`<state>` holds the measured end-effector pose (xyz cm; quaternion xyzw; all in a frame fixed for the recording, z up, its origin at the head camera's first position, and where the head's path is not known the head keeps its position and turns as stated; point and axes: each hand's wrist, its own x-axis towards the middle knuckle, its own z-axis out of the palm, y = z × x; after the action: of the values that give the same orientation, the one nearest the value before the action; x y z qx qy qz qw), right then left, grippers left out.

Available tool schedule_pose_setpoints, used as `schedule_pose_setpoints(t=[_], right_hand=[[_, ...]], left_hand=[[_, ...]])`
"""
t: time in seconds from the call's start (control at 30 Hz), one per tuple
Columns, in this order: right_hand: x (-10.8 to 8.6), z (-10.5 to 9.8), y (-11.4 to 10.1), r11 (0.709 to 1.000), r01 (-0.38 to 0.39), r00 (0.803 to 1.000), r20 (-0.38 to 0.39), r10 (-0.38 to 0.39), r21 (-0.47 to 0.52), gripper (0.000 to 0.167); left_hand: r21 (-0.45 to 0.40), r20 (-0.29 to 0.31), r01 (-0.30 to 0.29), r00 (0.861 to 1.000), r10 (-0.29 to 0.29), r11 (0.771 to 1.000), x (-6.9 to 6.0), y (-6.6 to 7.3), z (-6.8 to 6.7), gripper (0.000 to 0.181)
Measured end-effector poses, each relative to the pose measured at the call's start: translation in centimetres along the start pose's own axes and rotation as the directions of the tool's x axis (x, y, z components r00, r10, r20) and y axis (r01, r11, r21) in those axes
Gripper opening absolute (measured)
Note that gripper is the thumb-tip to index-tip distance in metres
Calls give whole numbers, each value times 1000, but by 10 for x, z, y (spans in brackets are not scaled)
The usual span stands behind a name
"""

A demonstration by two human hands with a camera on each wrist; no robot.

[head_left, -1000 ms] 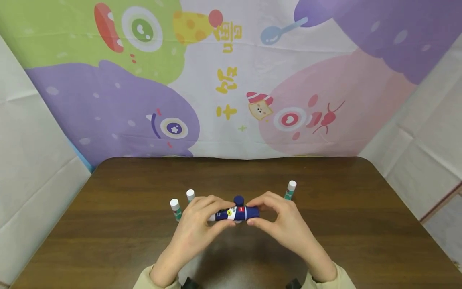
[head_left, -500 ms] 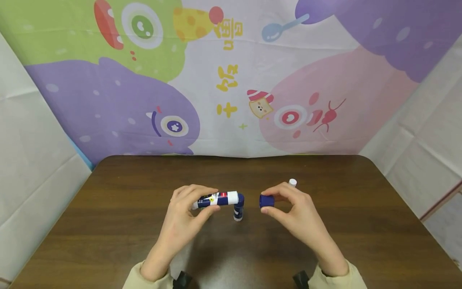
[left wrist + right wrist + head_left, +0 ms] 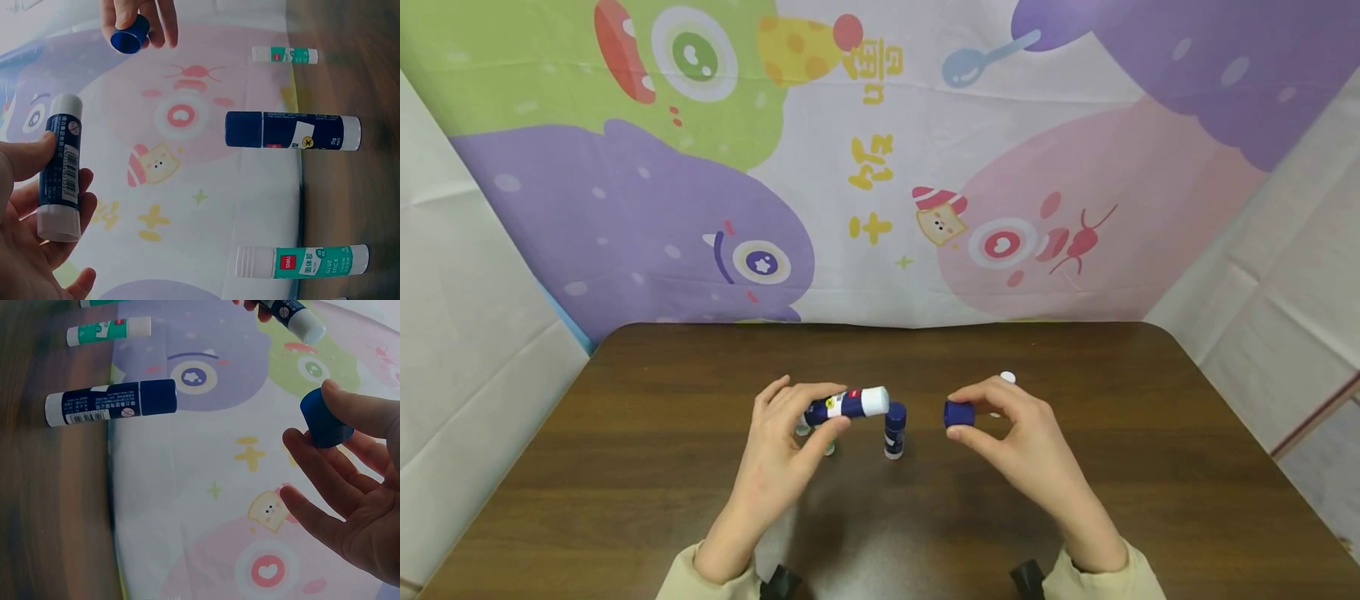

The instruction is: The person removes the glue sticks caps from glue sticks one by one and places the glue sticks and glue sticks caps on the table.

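My left hand (image 3: 778, 442) pinches a dark blue glue stick (image 3: 845, 405) above the table, its white end pointing right; in the left wrist view the same uncapped stick (image 3: 61, 165) lies between thumb and fingers. Across from it, my right hand (image 3: 1026, 429) holds a dark blue cap (image 3: 959, 413) between thumb and fingertips, apart from the stick. The right wrist view shows this cap (image 3: 326, 419) too. Between the hands a second blue glue stick (image 3: 894, 430), cap on, stands upright on the table.
Green-and-white glue sticks stand on the table: one (image 3: 320, 261) shows whole in the left wrist view, and another (image 3: 1007, 377) is partly behind my right hand. A printed cloth (image 3: 880, 292) hangs behind the brown table (image 3: 1075, 358).
The blue cap has come off the held glue stick. Both hands have moved apart, the left with the stick and the right with the cap, and the stick's white end now tilts towards the camera.
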<state>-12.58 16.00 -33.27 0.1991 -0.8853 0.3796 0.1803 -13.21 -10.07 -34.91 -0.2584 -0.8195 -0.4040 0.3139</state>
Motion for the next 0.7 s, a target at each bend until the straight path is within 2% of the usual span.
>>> schedule_pose_setpoints(t=[0.1, 0.27, 0.43, 0.53, 0.7], right_hand=[[0, -2, 1, 1000, 3, 1000, -19, -3, -3, 31], [1, -4, 3, 1000, 8, 999, -38, -7, 12, 30], [1, -9, 5, 998, -6, 999, -34, 9, 64, 28], [1, -11, 6, 997, -13, 999, -33, 16, 74, 28], [1, -15, 11, 999, -21, 998, -52, 24, 43, 29]], left_hand=[[-7, -7, 17, 1000, -17, 1000, 0, 0, 0, 32], [-37, -18, 85, 996, -86, 996, 1, 0, -3, 29], [-73, -43, 153, 987, -156, 986, 1, 1, -7, 29], [-124, -57, 192, 978, -200, 973, 2, 1, -8, 29], [-197, -88, 284, 948, -306, 938, 2, -1, -12, 30]])
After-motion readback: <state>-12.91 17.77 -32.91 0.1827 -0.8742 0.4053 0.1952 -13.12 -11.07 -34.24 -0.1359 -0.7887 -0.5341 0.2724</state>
